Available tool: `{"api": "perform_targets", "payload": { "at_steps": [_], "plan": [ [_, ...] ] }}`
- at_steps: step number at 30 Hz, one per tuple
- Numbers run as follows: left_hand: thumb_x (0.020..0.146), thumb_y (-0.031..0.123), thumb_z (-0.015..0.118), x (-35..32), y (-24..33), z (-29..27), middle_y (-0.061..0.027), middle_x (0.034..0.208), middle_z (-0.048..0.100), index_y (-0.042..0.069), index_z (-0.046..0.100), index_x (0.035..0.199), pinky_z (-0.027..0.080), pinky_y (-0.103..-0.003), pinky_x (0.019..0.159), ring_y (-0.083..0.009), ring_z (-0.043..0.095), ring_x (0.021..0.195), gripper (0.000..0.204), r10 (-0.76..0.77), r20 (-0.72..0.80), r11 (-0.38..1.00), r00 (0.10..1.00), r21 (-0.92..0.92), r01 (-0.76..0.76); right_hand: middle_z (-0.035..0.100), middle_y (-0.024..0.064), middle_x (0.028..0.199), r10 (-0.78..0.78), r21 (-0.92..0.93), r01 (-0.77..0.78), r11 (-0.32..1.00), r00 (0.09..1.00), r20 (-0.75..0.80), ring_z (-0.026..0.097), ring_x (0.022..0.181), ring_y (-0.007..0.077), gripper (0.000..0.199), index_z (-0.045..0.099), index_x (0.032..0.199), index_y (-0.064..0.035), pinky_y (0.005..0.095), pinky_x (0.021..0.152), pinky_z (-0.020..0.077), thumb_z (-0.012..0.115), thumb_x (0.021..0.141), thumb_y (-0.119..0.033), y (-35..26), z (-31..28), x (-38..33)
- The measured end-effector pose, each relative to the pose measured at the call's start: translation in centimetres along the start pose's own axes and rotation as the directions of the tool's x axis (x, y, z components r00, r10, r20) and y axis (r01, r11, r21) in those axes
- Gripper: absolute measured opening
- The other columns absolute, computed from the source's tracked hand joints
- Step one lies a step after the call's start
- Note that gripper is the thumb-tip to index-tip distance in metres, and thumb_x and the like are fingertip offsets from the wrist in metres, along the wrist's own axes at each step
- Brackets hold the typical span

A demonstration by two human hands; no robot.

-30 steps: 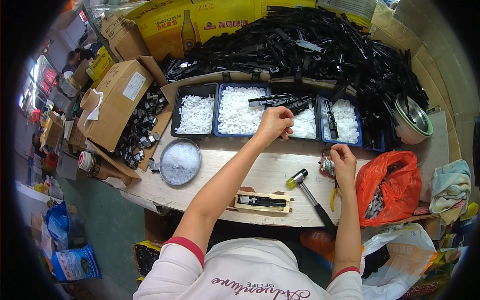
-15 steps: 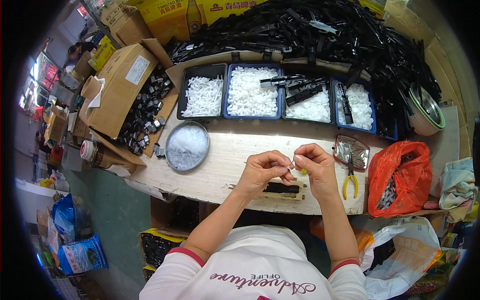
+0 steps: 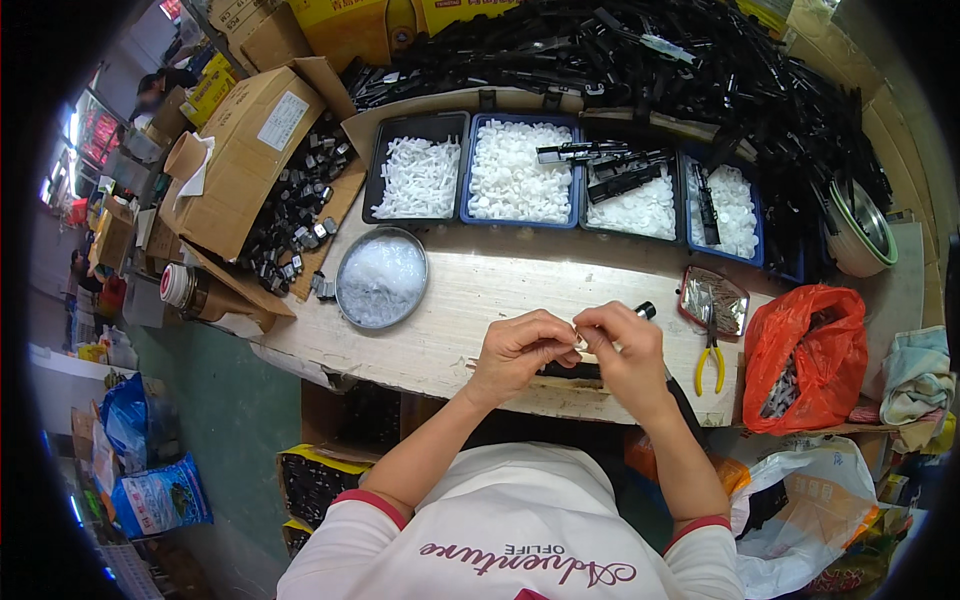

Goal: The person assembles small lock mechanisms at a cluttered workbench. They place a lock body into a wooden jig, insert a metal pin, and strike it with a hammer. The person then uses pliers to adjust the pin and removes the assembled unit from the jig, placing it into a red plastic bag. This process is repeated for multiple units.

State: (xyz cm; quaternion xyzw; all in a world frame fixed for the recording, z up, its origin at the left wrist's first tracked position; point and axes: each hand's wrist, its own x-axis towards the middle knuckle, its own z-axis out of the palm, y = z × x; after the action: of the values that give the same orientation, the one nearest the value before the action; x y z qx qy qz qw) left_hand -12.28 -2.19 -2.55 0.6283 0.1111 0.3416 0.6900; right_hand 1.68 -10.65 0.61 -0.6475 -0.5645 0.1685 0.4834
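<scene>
At frame centre, the left hand [image 3: 522, 352] and right hand [image 3: 625, 350] meet above the wooden bench [image 3: 470, 300], fingertips pinched together on a small pale part [image 3: 581, 343], too small to identify. A round dish [image 3: 381, 278] sits upper left; yellow-handled pliers [image 3: 710, 355] lie right.

A brown cardboard box [image 3: 240, 165] with a white rectangular label [image 3: 283, 120] lies at the tabletop's left end; yellow cartons [image 3: 400, 18] stand behind; a blue printed bag [image 3: 160, 497] sits on the floor.

You have four trays [image 3: 515, 215] of white parts at the far edge, one round dish [image 3: 382, 279], one pair of yellow-handled pliers [image 3: 710, 352] and one red bag [image 3: 805, 355].
</scene>
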Motion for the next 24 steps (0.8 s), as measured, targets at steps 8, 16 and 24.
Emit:
{"api": "perform_targets", "payload": {
  "at_steps": [8,16,24],
  "plan": [
    [0.080,-0.010,0.055,-1.6,-0.4,-0.6,-0.0099,0.085,0.061,-0.002,0.061,0.091,0.053,-0.024,0.064,-0.0156,0.063,0.074,0.014,0.064,-0.055,0.969,0.996,0.241,-0.049,0.060,0.0060,0.077,-0.215,-0.159,0.214,0.964,0.977,0.016,0.057,0.070,0.0218,0.017,0.060,0.087,-0.0041,0.0333,0.062,0.0367,0.063,0.072,0.002,0.1,0.8,-1.6],
    [0.070,0.002,0.066,-3.0,-0.2,-1.7,-0.0070,0.095,0.060,0.004,0.062,0.094,0.037,-0.037,0.085,-0.0268,0.052,0.099,0.025,0.090,0.103,0.676,0.991,0.724,-0.137,0.057,0.0032,0.075,-0.216,-0.297,0.248,0.922,0.967,0.137,0.053,0.070,0.0193,0.015,0.061,0.083,-0.0063,0.0327,0.064,0.0342,0.067,0.069,-0.004,1.8,1.7,-3.7],
    [0.067,0.015,0.071,-3.6,-1.6,-1.4,-0.0047,0.102,0.055,0.008,0.061,0.097,0.029,-0.036,0.088,-0.0233,0.045,0.102,0.032,-0.036,0.099,0.620,0.994,0.783,-0.056,0.052,0.0026,0.076,-0.166,-0.328,0.240,0.914,0.957,0.237,0.048,0.076,0.0198,0.016,0.063,0.084,-0.0082,0.0347,0.069,0.0292,0.064,0.069,-0.004,2.1,1.3,-3.7]
  ]
}}
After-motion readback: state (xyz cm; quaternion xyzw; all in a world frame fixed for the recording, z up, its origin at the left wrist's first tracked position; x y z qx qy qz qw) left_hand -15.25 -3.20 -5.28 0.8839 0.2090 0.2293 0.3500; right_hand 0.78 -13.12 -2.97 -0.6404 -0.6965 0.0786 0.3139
